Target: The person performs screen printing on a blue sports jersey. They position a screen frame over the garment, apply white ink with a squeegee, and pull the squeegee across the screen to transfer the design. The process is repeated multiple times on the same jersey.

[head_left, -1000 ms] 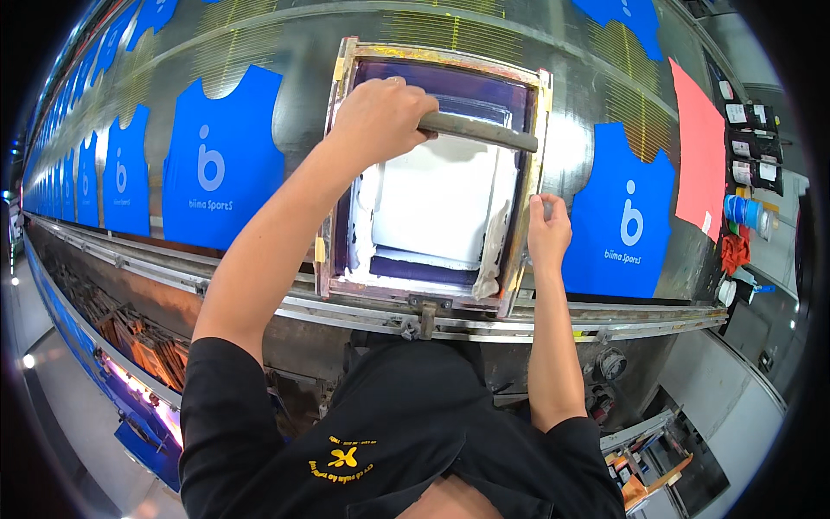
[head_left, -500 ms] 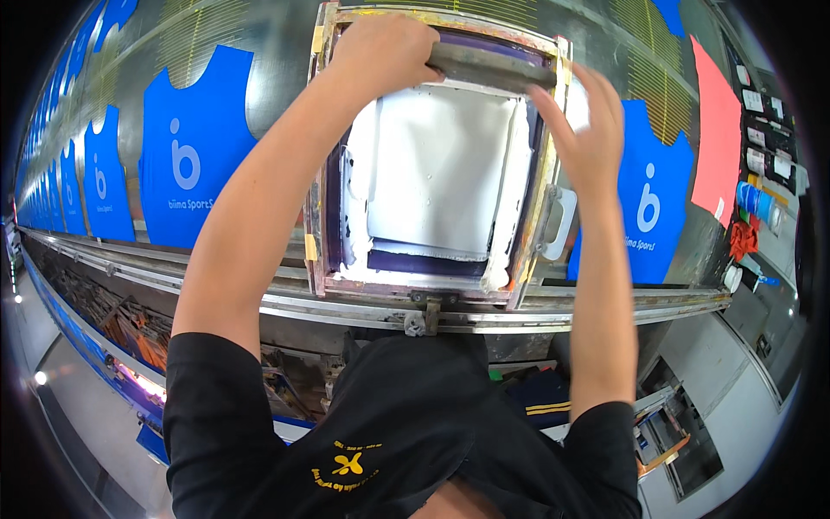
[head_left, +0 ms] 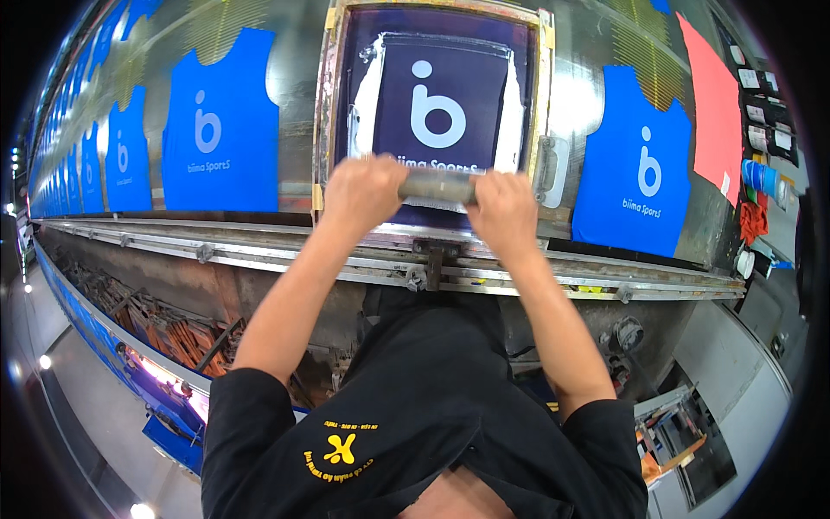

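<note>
A squeegee (head_left: 439,186) lies crosswise near the close end of a screen printing frame (head_left: 543,104). My left hand (head_left: 365,192) grips its left end, and my right hand (head_left: 505,212) is closed round its right end. Beyond the squeegee, the dark mesh (head_left: 480,95) shows a pale round design with lettering, its lowest part hidden by the tool and my hands. White ink (head_left: 367,99) lines both sides of the design. A light handle (head_left: 553,171) sticks out from the frame's right side.
Blue sleeveless shirt panels with white prints lie on the long table, one (head_left: 220,121) left of the frame and one (head_left: 635,164) right. A metal rail (head_left: 328,266) runs along the near edge. A pink sheet (head_left: 711,104) and dark containers (head_left: 765,138) are at the far right.
Both hands brought the squeegee from the frame's far end to its near end. The white ink covering the middle has been drawn away, baring the design. My right hand has closed on the squeegee.
</note>
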A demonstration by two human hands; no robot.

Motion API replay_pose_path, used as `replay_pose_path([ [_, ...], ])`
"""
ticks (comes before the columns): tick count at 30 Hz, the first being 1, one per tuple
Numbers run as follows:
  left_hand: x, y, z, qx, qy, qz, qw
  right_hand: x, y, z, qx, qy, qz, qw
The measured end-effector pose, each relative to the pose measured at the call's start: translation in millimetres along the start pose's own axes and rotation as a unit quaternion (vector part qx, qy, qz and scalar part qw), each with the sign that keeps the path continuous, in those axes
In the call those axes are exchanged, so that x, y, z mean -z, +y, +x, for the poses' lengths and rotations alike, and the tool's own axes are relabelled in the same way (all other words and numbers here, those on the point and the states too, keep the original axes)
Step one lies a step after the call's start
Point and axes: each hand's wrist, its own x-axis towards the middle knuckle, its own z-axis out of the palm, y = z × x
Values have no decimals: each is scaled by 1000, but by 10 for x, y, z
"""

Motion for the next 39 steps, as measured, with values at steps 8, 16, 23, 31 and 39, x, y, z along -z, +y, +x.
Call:
replay_pose_path([
  [8, 351, 570, -1052, 6, -36, -93, 995, 266, -581, -881, -2, -46, 47, 998],
  [16, 554, -265, 568, -53, -99, -52, 992, 470, 15, 453, 0, -5, 19, 1000],
  [23, 386, -1006, 2307, -29, -67, -3, 997, 251, 890, 2153, -89, -20, -6, 996],
  [31, 71, -452, 794, -21, 6, -30, 999, -21, 290, 736, -12, 34, -14, 999],
  [39, 339, -294, 352, -8, -116, -101, 988, 193, -19, 368, -34, -63, 53, 996],
])
